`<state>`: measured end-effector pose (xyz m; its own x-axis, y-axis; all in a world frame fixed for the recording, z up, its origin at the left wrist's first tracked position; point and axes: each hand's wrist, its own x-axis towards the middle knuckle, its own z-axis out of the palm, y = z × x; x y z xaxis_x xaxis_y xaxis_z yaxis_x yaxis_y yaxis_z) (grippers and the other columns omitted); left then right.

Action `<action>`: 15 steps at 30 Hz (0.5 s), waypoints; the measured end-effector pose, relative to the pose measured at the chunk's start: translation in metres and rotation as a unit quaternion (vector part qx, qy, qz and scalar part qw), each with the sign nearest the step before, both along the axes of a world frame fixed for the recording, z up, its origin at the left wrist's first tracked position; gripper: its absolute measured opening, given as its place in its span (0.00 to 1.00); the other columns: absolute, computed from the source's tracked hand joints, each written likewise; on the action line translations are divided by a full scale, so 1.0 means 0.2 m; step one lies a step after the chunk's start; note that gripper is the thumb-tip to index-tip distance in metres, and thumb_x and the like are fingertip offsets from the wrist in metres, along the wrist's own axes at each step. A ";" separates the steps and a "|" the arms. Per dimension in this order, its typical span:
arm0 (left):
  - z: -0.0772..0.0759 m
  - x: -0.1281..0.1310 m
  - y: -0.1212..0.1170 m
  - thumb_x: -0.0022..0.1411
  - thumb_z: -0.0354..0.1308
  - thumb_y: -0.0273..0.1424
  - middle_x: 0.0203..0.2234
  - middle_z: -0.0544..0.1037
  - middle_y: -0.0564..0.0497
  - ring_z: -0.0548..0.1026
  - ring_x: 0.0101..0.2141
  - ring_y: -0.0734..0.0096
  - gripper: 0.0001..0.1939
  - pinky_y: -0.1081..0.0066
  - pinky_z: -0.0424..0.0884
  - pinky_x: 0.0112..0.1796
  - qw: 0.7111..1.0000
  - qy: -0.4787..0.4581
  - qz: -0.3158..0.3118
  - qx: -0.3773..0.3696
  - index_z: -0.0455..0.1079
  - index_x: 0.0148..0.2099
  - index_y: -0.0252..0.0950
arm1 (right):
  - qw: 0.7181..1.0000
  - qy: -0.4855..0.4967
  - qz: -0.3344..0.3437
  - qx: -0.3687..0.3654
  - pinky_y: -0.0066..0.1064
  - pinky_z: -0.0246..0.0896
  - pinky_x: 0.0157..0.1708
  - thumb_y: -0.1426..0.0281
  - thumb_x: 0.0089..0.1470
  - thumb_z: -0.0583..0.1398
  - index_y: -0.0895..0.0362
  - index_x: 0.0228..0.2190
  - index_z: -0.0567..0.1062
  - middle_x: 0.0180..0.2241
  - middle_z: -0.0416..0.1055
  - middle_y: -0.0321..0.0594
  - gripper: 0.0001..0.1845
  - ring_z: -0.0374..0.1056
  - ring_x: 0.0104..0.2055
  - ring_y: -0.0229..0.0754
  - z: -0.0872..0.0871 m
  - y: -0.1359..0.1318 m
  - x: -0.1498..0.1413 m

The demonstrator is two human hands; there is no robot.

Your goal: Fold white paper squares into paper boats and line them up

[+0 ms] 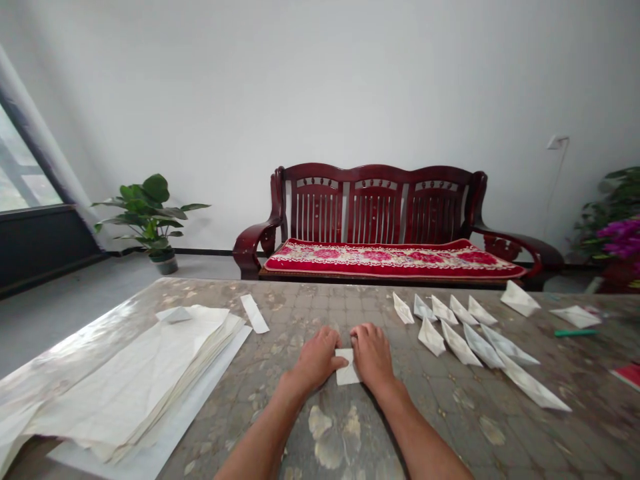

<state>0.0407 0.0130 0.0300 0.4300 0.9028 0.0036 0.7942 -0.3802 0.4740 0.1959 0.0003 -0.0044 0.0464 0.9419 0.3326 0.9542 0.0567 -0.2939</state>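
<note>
A small folded piece of white paper lies on the patterned tabletop in front of me, between my two hands. My left hand grips its left side, fingers curled and thumb lying on its upper face. On the opposite side, my right hand has its fingers bent round the paper's right edge, its thumb mostly hidden. To the right, several folded paper boats sit in rows. A stack of large paper sheets is on the left, with a small folded paper piece on top.
A loose paper strip lies left of my hands. At the right are a green pen-like object and a red item. Beyond the table stand a wooden bench and a potted plant.
</note>
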 end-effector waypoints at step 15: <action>-0.10 -0.03 0.10 0.53 0.54 0.28 0.21 0.67 0.59 0.67 0.27 0.74 0.01 0.77 0.56 0.27 0.977 -0.187 0.091 -0.041 0.65 0.30 0.35 | 0.877 0.471 0.066 0.070 0.35 0.63 0.44 0.55 0.60 0.48 0.57 0.46 0.70 0.45 0.74 0.46 0.24 0.68 0.45 0.45 -0.03 0.05 0.13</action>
